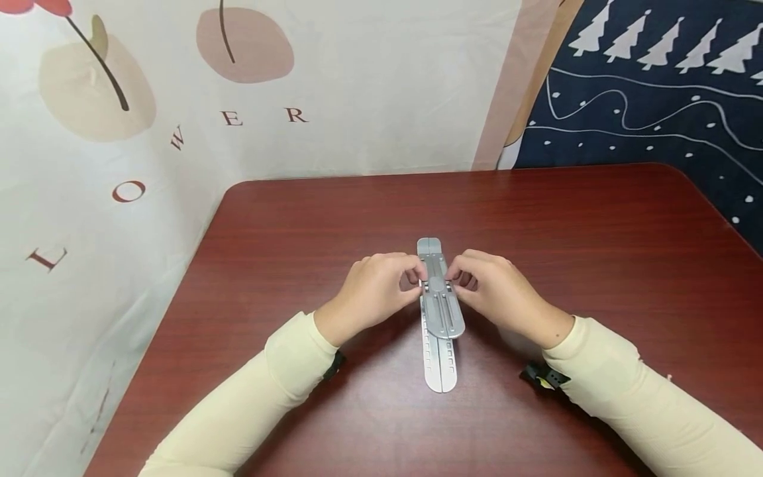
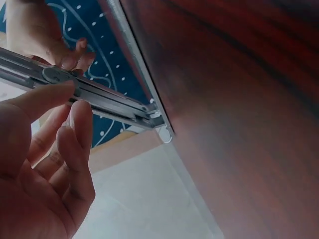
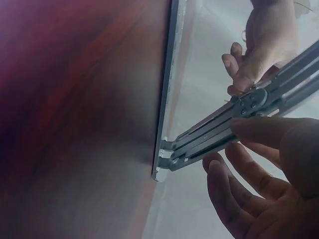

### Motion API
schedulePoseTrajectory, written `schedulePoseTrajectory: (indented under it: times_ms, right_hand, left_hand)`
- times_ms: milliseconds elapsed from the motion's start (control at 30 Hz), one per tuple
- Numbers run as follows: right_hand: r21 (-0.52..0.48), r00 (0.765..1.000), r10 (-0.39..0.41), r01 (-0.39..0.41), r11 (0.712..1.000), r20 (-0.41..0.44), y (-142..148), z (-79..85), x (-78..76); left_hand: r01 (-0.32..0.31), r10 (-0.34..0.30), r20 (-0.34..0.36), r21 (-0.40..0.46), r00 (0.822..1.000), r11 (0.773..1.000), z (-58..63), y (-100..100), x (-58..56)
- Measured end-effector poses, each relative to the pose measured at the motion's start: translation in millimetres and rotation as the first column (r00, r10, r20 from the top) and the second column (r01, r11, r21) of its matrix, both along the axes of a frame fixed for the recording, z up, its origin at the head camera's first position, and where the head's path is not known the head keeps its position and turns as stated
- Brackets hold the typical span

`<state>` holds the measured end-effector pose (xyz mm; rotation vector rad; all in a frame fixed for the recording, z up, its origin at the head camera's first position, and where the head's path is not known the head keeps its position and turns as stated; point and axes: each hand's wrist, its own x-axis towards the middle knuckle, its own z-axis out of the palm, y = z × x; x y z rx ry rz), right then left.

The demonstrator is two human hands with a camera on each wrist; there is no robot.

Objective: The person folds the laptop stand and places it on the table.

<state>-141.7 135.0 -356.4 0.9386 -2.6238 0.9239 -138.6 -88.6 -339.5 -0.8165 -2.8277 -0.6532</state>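
A grey metal folding laptop stand (image 1: 444, 315) stands near the middle of the table, its long slotted base strip (image 1: 440, 381) lying flat. The upper arms rise at a slant from the base, and a round pivot (image 1: 437, 284) sits partway along them. From the left, my left hand (image 1: 372, 288) pinches the edge of the raised part beside the pivot. My right hand (image 1: 503, 291) pinches the opposite edge at about the same height. Both wrist views show the arms of the stand (image 2: 112, 99) between thumb and fingers, joined at the far end to the base (image 3: 167, 109).
Beneath everything is a dark red wood-grain table (image 1: 328, 218) with rounded corners. Behind it and to the left hangs a pale printed cloth (image 1: 381, 86). A navy cloth with white trees (image 1: 644, 112) hangs at the back right.
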Motion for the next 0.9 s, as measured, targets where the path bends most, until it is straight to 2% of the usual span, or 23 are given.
schedulePoseTrajectory:
  times_ms: [167,433,900]
  right_hand:
    - [0.081,1.0,0.022,-0.021,0.997,-0.01,0,-0.7,1.9]
    - [0.199,0.999,0.03,-0.025,0.98,-0.025,-2,-4.4,4.2]
    - [0.348,0.999,0.05,-0.043,0.936,-0.01,-10,-5.6,6.0]
  left_hand:
    - [0.049,-0.054,-0.051,-0.08,0.997,0.996,-1.5,-1,2.0]
    - [0.107,-0.125,-0.082,-0.192,0.989,0.975,-7.3,2,5.7]
    - [0.12,-0.151,-0.071,-0.325,0.986,0.938,-12.8,9,12.2]
